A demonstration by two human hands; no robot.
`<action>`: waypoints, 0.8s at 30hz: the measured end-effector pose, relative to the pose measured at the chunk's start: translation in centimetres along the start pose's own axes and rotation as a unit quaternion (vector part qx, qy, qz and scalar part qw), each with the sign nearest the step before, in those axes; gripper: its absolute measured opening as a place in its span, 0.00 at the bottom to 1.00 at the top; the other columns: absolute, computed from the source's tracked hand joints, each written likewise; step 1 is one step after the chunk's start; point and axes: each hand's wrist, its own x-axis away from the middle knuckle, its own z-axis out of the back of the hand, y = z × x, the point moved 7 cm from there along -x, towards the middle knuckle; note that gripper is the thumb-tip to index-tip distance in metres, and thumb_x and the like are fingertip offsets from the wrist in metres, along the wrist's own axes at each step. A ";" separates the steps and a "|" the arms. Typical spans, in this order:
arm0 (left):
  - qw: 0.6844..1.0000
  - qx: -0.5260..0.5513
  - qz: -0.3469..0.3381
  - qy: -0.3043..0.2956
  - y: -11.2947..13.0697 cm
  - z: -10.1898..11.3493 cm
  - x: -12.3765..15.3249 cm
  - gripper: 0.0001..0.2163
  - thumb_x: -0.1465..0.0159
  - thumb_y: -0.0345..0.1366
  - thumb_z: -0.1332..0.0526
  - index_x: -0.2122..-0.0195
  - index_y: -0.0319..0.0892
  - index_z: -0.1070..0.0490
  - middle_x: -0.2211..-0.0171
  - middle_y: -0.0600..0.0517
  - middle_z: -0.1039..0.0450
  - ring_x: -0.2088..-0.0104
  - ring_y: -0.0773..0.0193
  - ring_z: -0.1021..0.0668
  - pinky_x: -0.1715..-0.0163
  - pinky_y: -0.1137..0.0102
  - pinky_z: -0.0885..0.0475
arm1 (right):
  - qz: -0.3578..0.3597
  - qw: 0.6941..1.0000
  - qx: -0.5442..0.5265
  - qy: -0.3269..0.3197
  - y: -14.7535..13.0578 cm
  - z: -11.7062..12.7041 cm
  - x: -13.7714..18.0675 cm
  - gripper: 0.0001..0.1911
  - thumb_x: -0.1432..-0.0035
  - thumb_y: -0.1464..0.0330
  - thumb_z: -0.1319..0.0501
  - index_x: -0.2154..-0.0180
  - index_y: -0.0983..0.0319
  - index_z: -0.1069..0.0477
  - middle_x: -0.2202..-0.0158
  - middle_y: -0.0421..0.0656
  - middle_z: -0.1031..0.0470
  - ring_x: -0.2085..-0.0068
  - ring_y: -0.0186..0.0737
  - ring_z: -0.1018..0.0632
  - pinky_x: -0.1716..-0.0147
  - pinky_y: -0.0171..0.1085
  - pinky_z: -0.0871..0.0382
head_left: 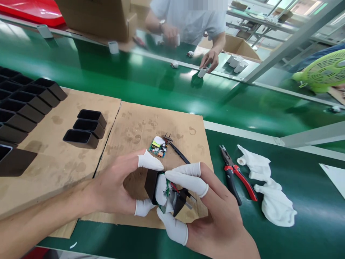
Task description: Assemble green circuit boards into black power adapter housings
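My left hand (118, 187), with white finger cots on thumb and fingertips, grips a black rectangular plastic housing (151, 184). My right hand (212, 212), also in finger cots, holds a green circuit board with a black plug piece and metal prongs (181, 200) at the housing's open end. Both hands meet over the near edge of a brown cardboard sheet (140, 126). A second green circuit board (158, 147) with a plug piece lies on the cardboard just beyond my hands, beside black tweezers (179, 153).
Three loose black housings (86, 128) and rows of more housings (24, 104) lie left. Red-handled pliers (237, 176) and white gloves (266, 190) rest on the green belt to the right. A person across the belt handles white parts (202, 71). A green fan (323, 72) stands at the far right.
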 end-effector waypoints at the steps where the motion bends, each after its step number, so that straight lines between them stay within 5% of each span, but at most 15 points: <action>1: 1.000 -0.002 0.000 0.002 0.0 0.1 0.0 0.27 0.42 0.30 0.21 0.42 0.48 0.23 0.55 0.49 0.16 0.60 0.55 0.14 0.59 0.61 0.18 | -0.001 1.000 -0.001 0.001 0.0 0.0 0.0 0.30 0.39 0.78 0.27 0.38 0.56 0.23 0.52 0.45 0.20 0.56 0.44 0.15 0.61 0.41 0.16; 24: 0.999 -0.033 -0.006 -0.009 0.1 0.1 -0.1 0.25 0.40 0.31 0.21 0.42 0.47 0.24 0.55 0.50 0.17 0.60 0.56 0.14 0.60 0.63 0.19 | -0.014 1.000 0.009 -0.013 0.1 0.0 0.1 0.28 0.36 0.77 0.27 0.37 0.56 0.24 0.49 0.44 0.20 0.54 0.41 0.16 0.56 0.39 0.17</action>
